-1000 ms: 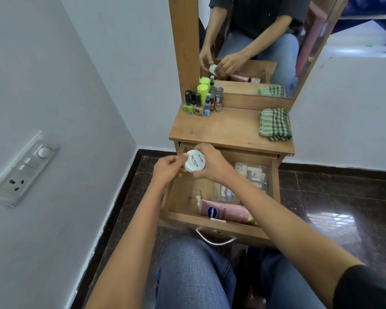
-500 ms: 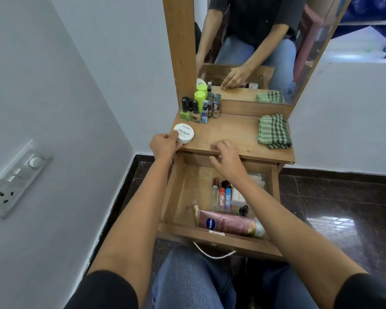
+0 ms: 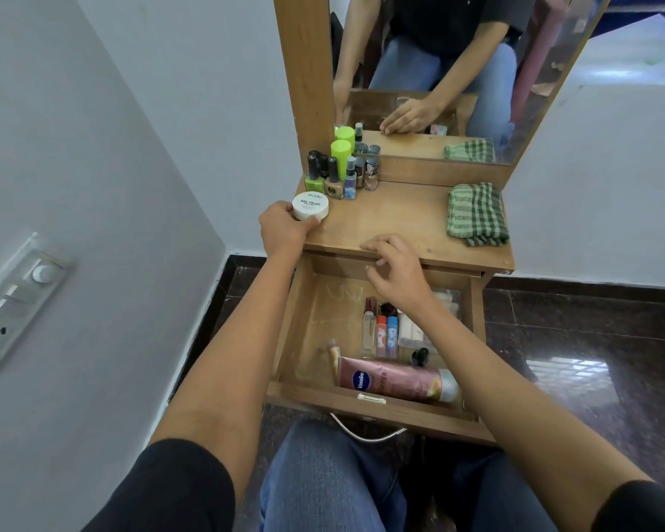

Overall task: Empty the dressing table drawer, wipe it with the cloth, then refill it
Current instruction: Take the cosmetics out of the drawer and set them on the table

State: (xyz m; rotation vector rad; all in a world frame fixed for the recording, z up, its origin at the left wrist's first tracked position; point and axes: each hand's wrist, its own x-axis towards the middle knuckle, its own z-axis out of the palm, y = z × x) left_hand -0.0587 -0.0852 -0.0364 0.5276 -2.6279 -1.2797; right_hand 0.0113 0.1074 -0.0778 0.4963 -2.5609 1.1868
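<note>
Fingers [image 3: 285, 210] of the left hand [image 3: 285, 228] curl round the near side of a white jar [image 3: 310, 206], a low round tub with "NAIL POLISH" printed on its lid. The thumb presses the jar's front wall. The jar sits on the dressing table top [image 3: 400, 216], near its front left corner and just in front of a cluster of nail polish bottles [image 3: 338, 170] that stand at the back left against the mirror [image 3: 438, 71] frame.

Loosely bent and holding nothing, the right hand [image 3: 396, 270] hovers over the back of the open drawer [image 3: 311, 312], its index fingertip touching the front edge of the table top.

The drawer is pulled out toward the person's knees and is partly filled. A pink Vaseline tube [image 3: 396, 380] lies across the front. Behind it, several small bottles [image 3: 381, 332] lie side by side, and a clear pouch is partly hidden under the right wrist.

A green checked cloth [image 3: 477, 215] lies folded at the right end of the table top, well apart from both hands.
</note>
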